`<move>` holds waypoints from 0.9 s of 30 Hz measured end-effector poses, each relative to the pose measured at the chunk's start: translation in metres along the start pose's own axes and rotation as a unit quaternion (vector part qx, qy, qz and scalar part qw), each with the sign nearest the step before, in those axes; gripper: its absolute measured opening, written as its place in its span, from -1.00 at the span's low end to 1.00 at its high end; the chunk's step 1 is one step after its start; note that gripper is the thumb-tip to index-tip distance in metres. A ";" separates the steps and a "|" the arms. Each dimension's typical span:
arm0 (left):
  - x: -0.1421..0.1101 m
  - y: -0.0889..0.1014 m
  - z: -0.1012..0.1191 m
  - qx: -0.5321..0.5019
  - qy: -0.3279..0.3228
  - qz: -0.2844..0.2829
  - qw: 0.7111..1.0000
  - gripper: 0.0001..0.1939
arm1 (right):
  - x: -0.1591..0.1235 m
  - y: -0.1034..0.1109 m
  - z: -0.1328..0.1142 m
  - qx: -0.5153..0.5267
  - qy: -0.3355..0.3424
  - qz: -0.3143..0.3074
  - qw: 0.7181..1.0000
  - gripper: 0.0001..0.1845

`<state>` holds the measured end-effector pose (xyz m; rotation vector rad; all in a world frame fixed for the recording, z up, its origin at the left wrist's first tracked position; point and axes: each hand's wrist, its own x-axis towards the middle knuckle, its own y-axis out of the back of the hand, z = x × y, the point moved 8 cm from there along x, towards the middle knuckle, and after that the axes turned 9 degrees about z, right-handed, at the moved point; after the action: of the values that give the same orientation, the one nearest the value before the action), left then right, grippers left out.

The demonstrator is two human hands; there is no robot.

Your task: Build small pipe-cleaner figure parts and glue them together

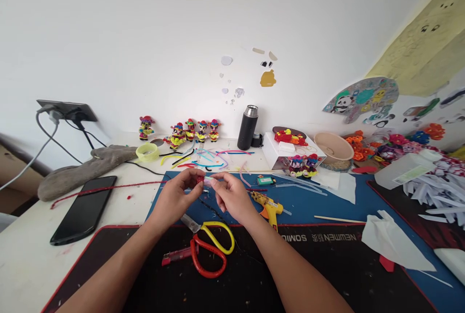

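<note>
My left hand (181, 192) is closed in a pinch on a red pipe cleaner (125, 186), its long tail running left across the phone. A small coiled red part shows at those fingertips. Close beside it, my right hand (232, 195) pinches a short pale whitish piece (208, 180) that meets the red coil; its kind is too small to make out. Both hands are raised over the blue mat (301, 206). Below them lie scissors (212, 250) with one yellow and one red handle, and a red cutter (179, 256). A yellow glue gun (269, 207) rests right of my right hand.
Several pipe-cleaner figures (189, 131) stand along the wall beside a black thermos (248, 129). Loose colored pipe cleaners (207, 163) lie beyond my hands. Left are a black phone (84, 211), driftwood (87, 170) and a tape roll (147, 153). Right are a white box (271, 155) and paper (395, 240).
</note>
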<state>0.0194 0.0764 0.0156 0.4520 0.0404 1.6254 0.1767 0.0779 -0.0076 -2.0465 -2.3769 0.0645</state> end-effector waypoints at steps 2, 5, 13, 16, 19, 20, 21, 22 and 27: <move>-0.001 0.000 0.000 0.000 0.000 -0.003 1.000 -0.65 | 0.000 0.000 0.001 0.002 0.000 -0.002 1.000 -0.48; -0.001 -0.002 -0.002 -0.003 0.002 -0.009 1.000 -0.65 | 0.000 -0.001 0.002 -0.002 0.003 -0.008 1.000 -0.50; -0.001 -0.007 -0.004 -0.058 0.030 -0.038 0.997 -0.60 | 0.003 -0.001 0.005 -0.011 0.013 -0.018 1.000 -0.56; 0.000 -0.006 -0.003 -0.078 0.044 -0.031 0.995 -0.56 | 0.003 -0.001 0.004 -0.007 0.011 -0.016 1.000 -0.56; 0.002 -0.006 -0.005 -0.086 0.061 -0.023 0.994 -0.52 | 0.001 -0.001 0.004 -0.002 0.006 -0.014 1.000 -0.53; 0.003 -0.006 -0.005 -0.087 0.065 -0.022 0.994 -0.51 | 0.001 -0.001 0.003 -0.004 0.009 -0.012 1.000 -0.53; 0.003 -0.005 -0.006 -0.088 0.068 -0.021 0.994 -0.50 | 0.000 -0.001 0.002 -0.008 0.014 -0.010 1.000 -0.53; 0.003 -0.005 -0.006 -0.089 0.070 -0.019 0.993 -0.49 | 0.000 -0.001 0.002 -0.015 0.021 -0.008 1.000 -0.53; 0.002 -0.007 -0.002 -0.087 0.064 -0.027 0.994 -0.48 | -0.001 -0.001 0.004 -0.043 0.038 -0.009 0.998 -0.59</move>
<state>0.0256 0.0797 0.0127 0.2106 0.0072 1.5868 0.1754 0.0766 -0.0113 -2.0240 -2.3914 -0.1150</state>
